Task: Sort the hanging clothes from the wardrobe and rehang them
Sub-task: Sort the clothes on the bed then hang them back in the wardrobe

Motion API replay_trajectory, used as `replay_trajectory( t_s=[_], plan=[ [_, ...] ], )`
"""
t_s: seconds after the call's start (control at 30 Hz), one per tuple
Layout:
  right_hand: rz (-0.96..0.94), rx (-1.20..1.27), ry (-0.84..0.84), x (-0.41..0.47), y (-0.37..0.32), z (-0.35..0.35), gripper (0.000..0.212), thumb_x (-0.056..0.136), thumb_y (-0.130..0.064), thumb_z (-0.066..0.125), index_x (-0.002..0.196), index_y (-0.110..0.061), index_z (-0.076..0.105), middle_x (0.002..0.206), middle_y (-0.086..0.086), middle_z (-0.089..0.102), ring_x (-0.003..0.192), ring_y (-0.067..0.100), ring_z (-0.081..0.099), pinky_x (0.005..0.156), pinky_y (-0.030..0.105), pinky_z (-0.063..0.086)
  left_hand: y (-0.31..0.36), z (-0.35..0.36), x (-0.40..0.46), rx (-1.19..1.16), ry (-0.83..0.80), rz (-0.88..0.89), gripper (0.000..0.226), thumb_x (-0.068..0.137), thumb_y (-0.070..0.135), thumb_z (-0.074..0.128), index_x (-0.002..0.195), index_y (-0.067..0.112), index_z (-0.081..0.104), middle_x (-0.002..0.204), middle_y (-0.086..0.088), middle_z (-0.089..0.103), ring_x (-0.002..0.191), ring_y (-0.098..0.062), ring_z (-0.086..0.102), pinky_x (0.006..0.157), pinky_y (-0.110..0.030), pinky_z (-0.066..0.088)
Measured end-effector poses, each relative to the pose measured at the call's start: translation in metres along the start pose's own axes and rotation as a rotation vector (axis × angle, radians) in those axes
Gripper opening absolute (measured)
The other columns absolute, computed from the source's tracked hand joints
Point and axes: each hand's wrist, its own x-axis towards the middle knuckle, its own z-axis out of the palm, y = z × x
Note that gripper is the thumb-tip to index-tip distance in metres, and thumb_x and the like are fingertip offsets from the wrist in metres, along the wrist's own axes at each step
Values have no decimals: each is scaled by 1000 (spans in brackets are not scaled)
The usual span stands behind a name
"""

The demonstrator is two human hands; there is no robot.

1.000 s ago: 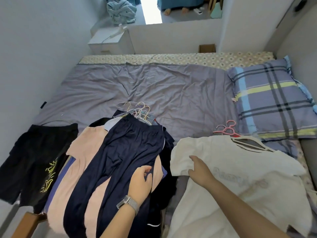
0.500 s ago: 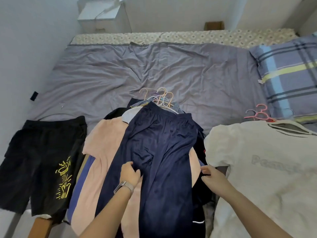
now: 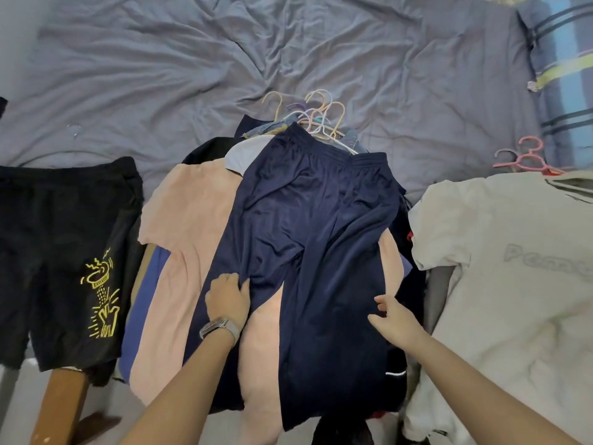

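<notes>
Where a second earlier the right hand point(image 3: 393, 319) had rested on the sleeve of the white T-shirt point(image 3: 513, 268) at the right of the bed, it had since crossed to the middle pile and lay at the right edge of the navy track pants point(image 3: 308, 226), its fingers loosely spread and closed on nothing that could be made out. The left hand point(image 3: 228, 295), a watch on its wrist, had slid further up the pants' left leg and pinched a fold of the dark cloth between thumb and fingers. The pants lay topmost on the central heap, over a peach garment point(image 3: 189, 239), their waistband just below a cluster of pastel hangers point(image 3: 316, 115). The black printed shorts point(image 3: 61, 252) lay apart at the left on the grey bedsheet point(image 3: 192, 59), and pink hangers point(image 3: 526, 157) poked out beyond the T-shirt, near the plaid pillow point(image 3: 564, 75). Both hands on one garment suggested that the T-shirt's pile was settled for now and the pants were the next piece to be sorted; whether they hung on a hanger could not be told.
</notes>
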Motion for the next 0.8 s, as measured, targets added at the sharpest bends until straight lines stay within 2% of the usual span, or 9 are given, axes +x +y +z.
replay_trajectory(
  t_s=[0.07, 0.17, 0.3, 0.4, 0.47, 0.53, 0.63, 0.7, 0.8],
  plan=[
    [-19, -7, 54, 7, -2, 5, 59, 92, -24, 57, 144, -11, 32, 143, 8, 42, 130, 24, 43, 92, 26, 40, -6, -1, -13, -14, 133, 153, 17, 85, 15, 66, 76, 0, 61, 89, -15, 61, 82, -37, 57, 67, -41, 43],
    [-64, -13, 160, 22, -7, 12, 66, 86, -31, 64, 142, -9, 36, 140, 9, 47, 127, 27, 46, 102, 36, 42, -25, -7, -39, 88, 167, 322, 14, 72, 12, 77, 69, 6, 64, 97, -12, 61, 85, -34, 56, 71, -42, 47],
    [-70, 15, 269, 37, -22, 18, 86, 80, -42, 71, 147, -11, 26, 145, 9, 39, 132, 30, 39, 106, 43, 39, -59, -12, -87, 306, -194, 343, 21, 57, 33, 85, 67, 23, 69, 107, 0, 50, 93, -29, 47, 76, -44, 47],
    [-154, 133, 334, 45, -31, 22, 91, 78, -37, 75, 147, -10, 22, 145, 6, 38, 132, 27, 38, 106, 39, 38, -81, -21, -110, 477, -606, 248, 39, 87, 48, 53, 116, 22, 59, 130, 2, 36, 118, -26, 40, 96, -39, 38],
    [-164, 194, 334, 49, -30, 25, 88, 76, -35, 76, 144, -12, 26, 138, 4, 46, 126, 24, 45, 105, 38, 40, -92, -26, -114, 480, -787, 143, 43, 92, 46, 42, 120, 16, 54, 134, -1, 37, 121, -25, 39, 99, -35, 38],
    [-98, 165, 256, 50, -23, 27, 78, 80, -36, 71, 142, -11, 30, 130, 7, 54, 116, 26, 53, 98, 39, 46, -91, -32, -109, 400, -766, 113, 40, 89, 47, 42, 106, 15, 60, 126, -5, 48, 115, -26, 48, 95, -35, 42],
    [-77, 86, 81, 46, -12, 23, 52, 91, -30, 59, 136, -13, 41, 114, 4, 61, 101, 26, 58, 83, 29, 44, -69, -38, -82, 125, -565, 94, 27, 88, 46, 47, 84, 20, 53, 105, -5, 57, 100, -25, 57, 85, -33, 45],
    [-102, 57, -4, 39, -6, 20, 38, 96, -30, 51, 131, -16, 48, 93, -3, 59, 87, 21, 55, 74, 26, 41, -37, -43, -58, -126, -343, 102, 18, 90, 37, 52, 98, 20, 56, 106, -1, 56, 100, -21, 57, 85, -32, 44],
    [-120, -69, -42, 30, 1, 14, 23, 98, -35, 45, 97, -15, 54, 80, -4, 58, 81, 21, 58, 64, 24, 42, 23, -46, -12, -296, -122, 146, 35, 91, 24, 56, 123, 10, 52, 121, -4, 53, 112, -20, 52, 98, -33, 42]
  ],
)
